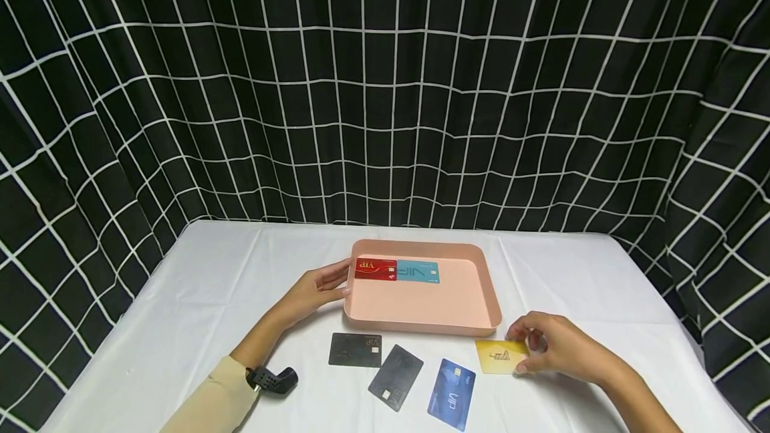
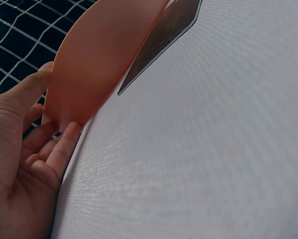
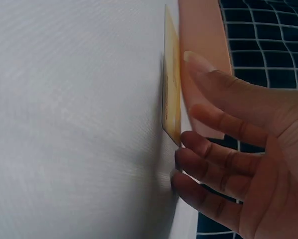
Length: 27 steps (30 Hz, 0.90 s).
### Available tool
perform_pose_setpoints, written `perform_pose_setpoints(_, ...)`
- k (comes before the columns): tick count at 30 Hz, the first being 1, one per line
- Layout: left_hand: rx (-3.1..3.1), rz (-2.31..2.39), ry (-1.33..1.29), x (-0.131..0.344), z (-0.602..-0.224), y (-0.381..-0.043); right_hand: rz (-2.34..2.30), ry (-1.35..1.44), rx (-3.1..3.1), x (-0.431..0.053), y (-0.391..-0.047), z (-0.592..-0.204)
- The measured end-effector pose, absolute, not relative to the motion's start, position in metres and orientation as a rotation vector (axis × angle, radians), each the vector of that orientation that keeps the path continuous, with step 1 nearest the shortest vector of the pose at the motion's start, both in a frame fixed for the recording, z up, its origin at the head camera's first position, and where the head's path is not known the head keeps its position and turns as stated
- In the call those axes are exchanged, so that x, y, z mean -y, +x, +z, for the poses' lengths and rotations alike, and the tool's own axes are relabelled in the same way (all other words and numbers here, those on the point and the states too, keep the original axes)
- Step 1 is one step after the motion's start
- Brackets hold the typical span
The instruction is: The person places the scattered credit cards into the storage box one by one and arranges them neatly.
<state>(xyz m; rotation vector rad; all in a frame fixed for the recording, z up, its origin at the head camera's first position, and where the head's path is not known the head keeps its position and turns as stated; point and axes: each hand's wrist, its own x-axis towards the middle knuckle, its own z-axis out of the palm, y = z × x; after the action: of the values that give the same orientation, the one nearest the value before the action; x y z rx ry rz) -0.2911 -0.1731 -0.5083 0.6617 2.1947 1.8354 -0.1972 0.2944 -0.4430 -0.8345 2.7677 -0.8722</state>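
A shallow pink tray (image 1: 421, 316) stands on the white tabletop. A red VIP card (image 1: 369, 269) and a light blue VIP card (image 1: 421, 271) lie side by side along its far left. My left hand (image 1: 313, 294) holds the tray at its left wall; in the left wrist view the thumb and fingertips meet the pink wall (image 2: 99, 45). At the tray's near right corner, my right hand (image 1: 562, 346) holds a gold card (image 1: 498, 356), thumb at the near edge and bent fingers at the far one. In the right wrist view the gold card (image 3: 172, 94) appears nearly edge-on.
In front of the tray lie a black VIP card (image 1: 349, 351), a tilted dark grey card (image 1: 397, 376) and a blue VIP card (image 1: 452, 393). A white cloth (image 1: 283, 346) covers the table. Behind hangs a black curtain (image 1: 385, 85) with a white grid.
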Motion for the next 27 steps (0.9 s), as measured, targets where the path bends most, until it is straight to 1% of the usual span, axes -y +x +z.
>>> perform_pose_setpoints(8, -2.204, 1.829, 0.649, 0.1735, -0.5085, -0.2933, -0.848, -0.728, -2.737, -0.2913, -0.1973, -0.4454)
perform_pose_setpoints(16, -2.220, 1.818, 0.645, 0.1728, -0.5101, -0.2922, -0.859, -0.748, -2.733, -0.2932, -0.1969, -0.4502)
perform_pose_setpoints(27, -2.220, 1.813, 0.658, 0.1727, -0.5113, -0.2926, -0.797, -0.664, -2.768, -0.2914, -0.1951, -0.4500)
